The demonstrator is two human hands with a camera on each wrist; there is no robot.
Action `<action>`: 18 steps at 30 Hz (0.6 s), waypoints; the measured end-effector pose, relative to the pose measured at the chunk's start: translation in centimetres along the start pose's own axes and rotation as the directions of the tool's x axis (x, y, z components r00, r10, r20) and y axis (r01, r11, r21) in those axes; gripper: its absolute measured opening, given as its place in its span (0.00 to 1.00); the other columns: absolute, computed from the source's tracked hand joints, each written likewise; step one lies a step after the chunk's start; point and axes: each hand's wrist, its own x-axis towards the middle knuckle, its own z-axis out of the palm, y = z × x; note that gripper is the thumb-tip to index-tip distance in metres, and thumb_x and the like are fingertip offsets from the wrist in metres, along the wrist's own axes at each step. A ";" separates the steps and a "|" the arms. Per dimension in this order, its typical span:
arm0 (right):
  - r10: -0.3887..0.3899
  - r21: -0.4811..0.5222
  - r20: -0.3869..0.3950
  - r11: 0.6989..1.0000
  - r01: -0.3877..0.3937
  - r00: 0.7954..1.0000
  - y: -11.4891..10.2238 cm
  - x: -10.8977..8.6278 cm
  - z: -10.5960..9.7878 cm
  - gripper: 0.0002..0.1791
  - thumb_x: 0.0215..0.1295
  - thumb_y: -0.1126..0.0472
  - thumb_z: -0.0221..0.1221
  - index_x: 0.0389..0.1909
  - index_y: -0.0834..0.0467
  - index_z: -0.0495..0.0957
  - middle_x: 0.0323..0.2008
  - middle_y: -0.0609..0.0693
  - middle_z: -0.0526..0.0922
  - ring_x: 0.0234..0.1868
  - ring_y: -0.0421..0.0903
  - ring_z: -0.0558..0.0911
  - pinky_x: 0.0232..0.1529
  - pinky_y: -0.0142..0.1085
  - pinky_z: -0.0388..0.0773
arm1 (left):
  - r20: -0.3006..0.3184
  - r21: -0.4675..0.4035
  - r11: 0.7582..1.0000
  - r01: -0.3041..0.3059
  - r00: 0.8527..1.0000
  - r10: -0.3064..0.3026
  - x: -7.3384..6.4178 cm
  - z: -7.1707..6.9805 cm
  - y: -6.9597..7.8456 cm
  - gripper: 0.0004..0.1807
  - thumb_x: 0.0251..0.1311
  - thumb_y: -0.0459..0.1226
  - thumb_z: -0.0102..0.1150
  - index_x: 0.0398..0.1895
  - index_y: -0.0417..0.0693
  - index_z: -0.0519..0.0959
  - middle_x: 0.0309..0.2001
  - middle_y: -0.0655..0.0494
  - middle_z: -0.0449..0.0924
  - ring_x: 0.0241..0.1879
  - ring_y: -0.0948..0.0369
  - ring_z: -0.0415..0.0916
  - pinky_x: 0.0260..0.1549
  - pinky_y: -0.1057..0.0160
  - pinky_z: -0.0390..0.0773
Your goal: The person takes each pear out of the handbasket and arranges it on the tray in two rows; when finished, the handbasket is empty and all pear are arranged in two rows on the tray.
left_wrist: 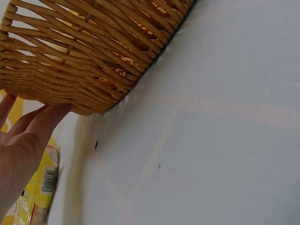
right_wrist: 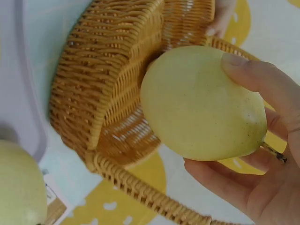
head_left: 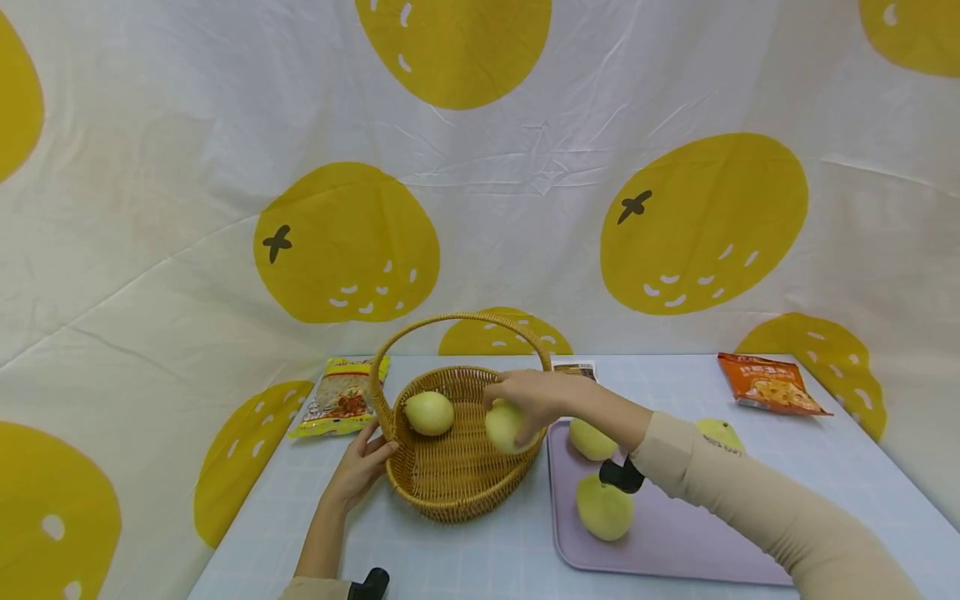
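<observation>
A pale yellow-green pear (right_wrist: 201, 103) with a short stem is held in my right hand (head_left: 532, 400), thumb on one side and fingers on the other. In the head view this hand is over the right side of a wicker basket (head_left: 442, 504) with a tall arched handle. Another pear (head_left: 430, 414) lies inside the basket, at its left. My left hand (head_left: 354, 471) grips the basket's left side near the foot of the handle. The left wrist view shows its fingers (left_wrist: 49, 117) against the woven wall.
Right of the basket, a purple tray (head_left: 675, 542) bears pears (head_left: 604, 508), partly covered by my right arm. A yellow-green thing (head_left: 718, 433) shows behind the sleeve. A yellow food packet (head_left: 341, 396) lies left behind the basket, an orange packet (head_left: 772, 385) at the back right.
</observation>
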 end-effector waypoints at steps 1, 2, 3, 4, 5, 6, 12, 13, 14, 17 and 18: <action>0.003 0.000 -0.003 1.000 -0.003 1.000 0.1 -0.4 -0.1 0.27 0.42 0.59 0.72 0.47 0.52 0.76 0.46 0.50 0.76 0.44 0.46 0.76 0.43 0.38 0.75 | -0.006 -0.004 1.000 0.003 1.000 -0.003 0.0 0.0 0.0 0.40 0.65 0.28 0.51 0.75 0.45 0.43 0.67 0.29 0.54 0.58 0.46 0.68 0.42 0.63 0.78; 0.008 0.005 -0.006 1.000 -0.008 1.000 0.2 -0.8 -0.2 0.27 0.41 0.59 0.72 0.47 0.51 0.76 0.45 0.50 0.76 0.43 0.46 0.76 0.42 0.37 0.75 | -0.007 -0.005 1.000 0.004 1.000 -0.004 0.0 0.0 0.0 0.40 0.65 0.28 0.51 0.75 0.45 0.43 0.67 0.29 0.55 0.58 0.46 0.68 0.42 0.63 0.78; 0.012 0.006 -0.011 1.000 -0.012 1.000 0.3 -1.3 -0.2 0.27 0.41 0.59 0.71 0.47 0.51 0.76 0.45 0.50 0.76 0.43 0.45 0.76 0.41 0.37 0.75 | -0.008 -0.005 1.000 0.004 1.000 -0.004 0.0 0.0 0.0 0.40 0.65 0.28 0.51 0.75 0.45 0.43 0.67 0.29 0.55 0.58 0.47 0.69 0.42 0.63 0.78; 0.017 0.008 -0.017 1.000 -0.017 1.000 0.5 -1.7 -0.2 0.27 0.40 0.60 0.71 0.47 0.51 0.76 0.44 0.49 0.76 0.42 0.44 0.76 0.40 0.37 0.75 | -0.006 -0.004 1.000 0.002 1.000 -0.002 0.1 0.0 0.0 0.40 0.65 0.28 0.51 0.75 0.45 0.43 0.67 0.29 0.55 0.58 0.47 0.69 0.42 0.63 0.78; 0.019 0.010 -0.025 1.000 -0.018 1.000 0.6 -2.2 -0.2 0.28 0.40 0.60 0.71 0.47 0.51 0.77 0.44 0.49 0.76 0.41 0.44 0.76 0.39 0.37 0.75 | -0.004 -0.005 1.000 0.000 1.000 0.000 0.1 0.0 0.0 0.39 0.65 0.29 0.51 0.75 0.45 0.43 0.67 0.29 0.54 0.58 0.48 0.69 0.42 0.63 0.78; 0.019 0.012 -0.034 1.000 -0.019 0.999 0.8 -2.6 -0.1 0.28 0.39 0.60 0.71 0.47 0.51 0.77 0.43 0.48 0.76 0.39 0.44 0.75 0.38 0.37 0.75 | -0.002 -0.005 1.000 -0.002 1.000 0.002 0.1 0.0 0.0 0.39 0.65 0.29 0.51 0.75 0.45 0.43 0.67 0.29 0.54 0.57 0.48 0.69 0.42 0.63 0.78; 0.035 0.027 -0.074 0.999 -0.033 0.997 1.9 -5.4 0.2 0.27 0.38 0.60 0.71 0.45 0.52 0.77 0.41 0.47 0.76 0.41 0.45 0.74 0.39 0.39 0.73 | 0.000 -0.002 1.000 -0.004 1.000 0.004 0.2 -0.1 -0.1 0.39 0.64 0.29 0.51 0.75 0.44 0.44 0.67 0.29 0.54 0.58 0.47 0.68 0.42 0.63 0.78; 0.038 0.032 -0.080 0.999 -0.036 0.996 2.0 -5.8 0.2 0.27 0.37 0.60 0.70 0.45 0.52 0.77 0.42 0.47 0.75 0.41 0.45 0.74 0.40 0.38 0.73 | -0.002 -0.004 1.000 -0.004 1.000 0.004 0.2 -0.1 -0.1 0.40 0.64 0.28 0.51 0.75 0.44 0.44 0.67 0.28 0.54 0.58 0.46 0.68 0.42 0.63 0.78; 0.040 0.034 -0.087 0.999 -0.037 0.995 2.2 -6.3 0.3 0.27 0.37 0.60 0.70 0.44 0.52 0.77 0.42 0.47 0.75 0.41 0.45 0.74 0.40 0.38 0.73 | -0.002 -0.006 1.000 -0.004 1.000 0.004 0.2 -0.1 -0.1 0.40 0.64 0.28 0.52 0.75 0.44 0.44 0.67 0.28 0.54 0.59 0.45 0.67 0.42 0.62 0.78; 0.045 0.045 -0.110 0.998 -0.040 0.993 2.7 -7.6 0.3 0.26 0.37 0.62 0.70 0.43 0.52 0.77 0.44 0.48 0.75 0.40 0.44 0.74 0.40 0.38 0.73 | -0.001 -0.011 1.000 -0.007 1.000 0.007 0.1 -0.1 -0.2 0.40 0.64 0.28 0.52 0.75 0.43 0.43 0.67 0.28 0.54 0.59 0.44 0.67 0.42 0.62 0.78; 0.053 0.050 -0.115 0.998 -0.047 0.992 2.9 -8.0 0.3 0.26 0.37 0.63 0.69 0.43 0.52 0.77 0.44 0.48 0.75 0.40 0.44 0.74 0.39 0.38 0.73 | -0.001 -0.012 1.000 -0.009 1.000 0.009 0.1 -0.1 -0.1 0.40 0.64 0.28 0.52 0.75 0.43 0.43 0.67 0.28 0.54 0.59 0.44 0.67 0.42 0.62 0.78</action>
